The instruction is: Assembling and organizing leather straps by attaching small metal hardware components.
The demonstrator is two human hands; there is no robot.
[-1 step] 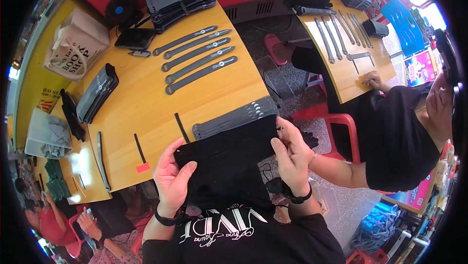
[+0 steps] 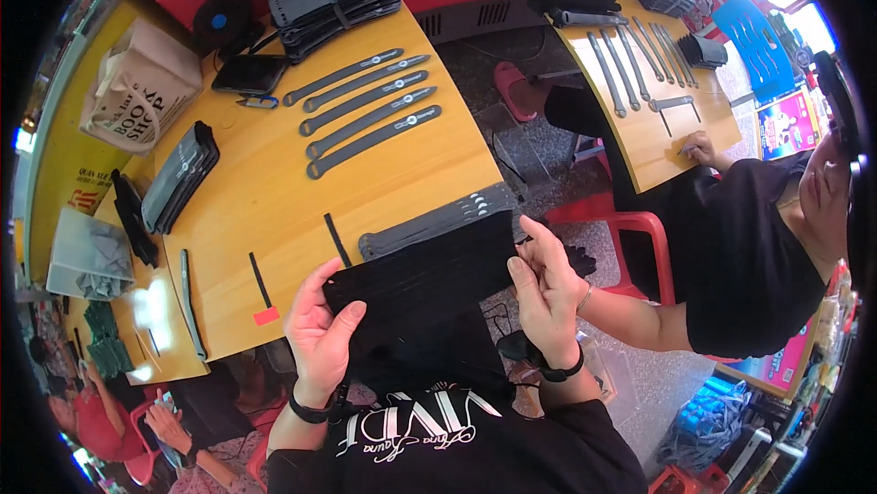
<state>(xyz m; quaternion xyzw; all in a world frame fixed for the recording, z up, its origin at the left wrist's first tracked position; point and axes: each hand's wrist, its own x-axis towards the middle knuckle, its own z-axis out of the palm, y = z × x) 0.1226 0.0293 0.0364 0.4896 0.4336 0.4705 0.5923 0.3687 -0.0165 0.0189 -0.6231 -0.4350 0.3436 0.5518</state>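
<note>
A stack of black straps (image 2: 420, 270) lies between my hands at the near edge of the table. My left hand (image 2: 320, 330) closes on its left end, thumb on the near side and fingers behind. My right hand (image 2: 545, 293) is at the right end, its thumb against the end of the stack and its index finger pointing up past the corner. Just beyond, on the table, lies a stack of grey straps (image 2: 429, 225) with white prints, partly covered by the black one. To its left is a thin black strip (image 2: 337, 239).
Several grey straps (image 2: 375, 142) lie in a row farther back on the wooden table (image 2: 247, 165). Bundled straps (image 2: 338, 1) stand behind, another bundle (image 2: 181, 177) at left. A black strip with a red tag (image 2: 266, 315) lies near the edge. At right, a co-worker sits at another table (image 2: 639, 161).
My right index finger has come slightly away from the upper right corner of the black stack. Otherwise the hands and stack have hardly moved; the view has shifted a little.
</note>
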